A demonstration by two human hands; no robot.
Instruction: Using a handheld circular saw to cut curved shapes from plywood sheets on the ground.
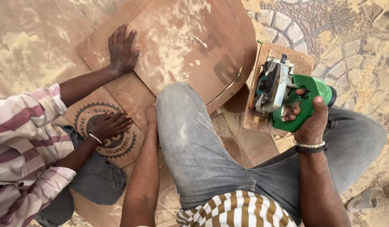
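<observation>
striped brown-and-white shirt hem (236, 210) sits lowest in view, and above it the person's bent knee in dusty grey jeans (190, 138) rises over the brown board (181, 46), which serves as the landmark for everything else.

off the board's right edge, the right hand (310, 120) is wrapped around the handle of a green circular saw (287, 96); the fingers are curled tight on the green body, thumb on top. the saw's metal guard faces the board, and it rests on a smaller brown offcut (268, 54) lying just beside the board's curved right edge. a beaded bracelet and a dark band (311, 147) ring that wrist.

below the board's lower edge, the left forearm runs up alongside the knee; the left hand (150, 114) is mostly hidden behind the knee, so whether its fingers are spread or closed cannot be told.

at the board's left corner, another person in a pink striped shirt (26, 138) presses one flat hand (121, 50) on the board, fingers together. that person's other hand (108, 126), fingers slightly spread, rests on a lower brown sheet with a round black printed seal (102, 134).

sawdust (173, 50) covers the board and the ground around it. patterned paving (312, 25) shows beyond the board's upper right, and a pale sandal (364, 198) lies far to its lower right.
</observation>
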